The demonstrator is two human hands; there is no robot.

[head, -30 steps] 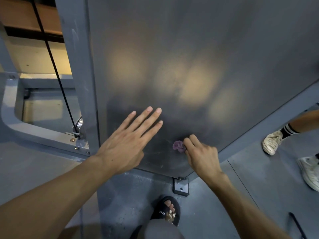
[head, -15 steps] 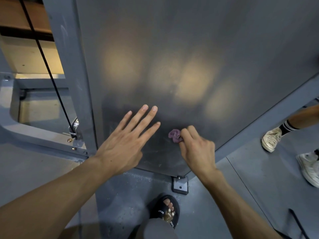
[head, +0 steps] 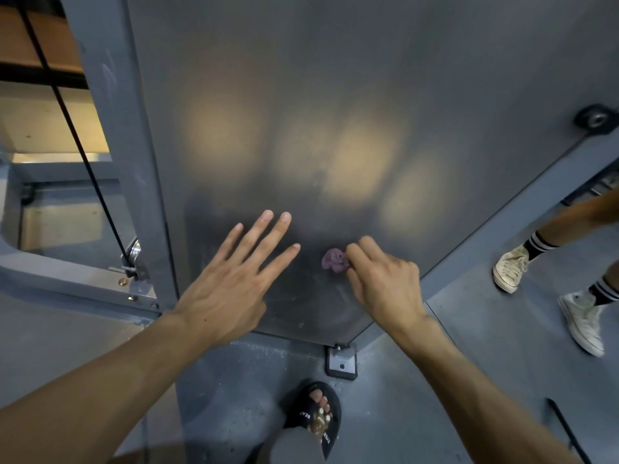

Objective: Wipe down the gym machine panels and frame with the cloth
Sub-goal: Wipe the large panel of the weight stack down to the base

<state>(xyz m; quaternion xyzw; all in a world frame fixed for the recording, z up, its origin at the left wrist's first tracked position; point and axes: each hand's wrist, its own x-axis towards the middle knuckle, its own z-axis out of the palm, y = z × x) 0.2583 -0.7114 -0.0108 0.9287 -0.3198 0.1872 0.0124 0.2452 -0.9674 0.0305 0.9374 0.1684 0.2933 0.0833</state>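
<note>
A large dark grey machine panel (head: pixel 335 95) fills the middle of the view, with blurred light reflections on it. My left hand (head: pixel 231 279) lies flat on its lower part, fingers spread and straight. To the right, my right hand (head: pixel 382 283) pinches a small crumpled purple cloth (head: pixel 333 260) against the panel near its bottom edge. Most of the cloth is bunched under my fingertips. A grey upright frame post (head: pixel 114 128) runs along the panel's left side.
A black cable (head: pixel 67 118) runs down left of the post to a metal fitting (head: pixel 134 252). A bolted foot bracket (head: pixel 341 363) sits under the panel corner. My sandalled foot (head: pixel 315 416) is below. Another person's white sneakers (head: pixel 509 267) stand on the grey floor at right.
My right hand has slid the purple cloth slightly up and left along the panel. My left hand stays flat on the panel in nearly the same spot.
</note>
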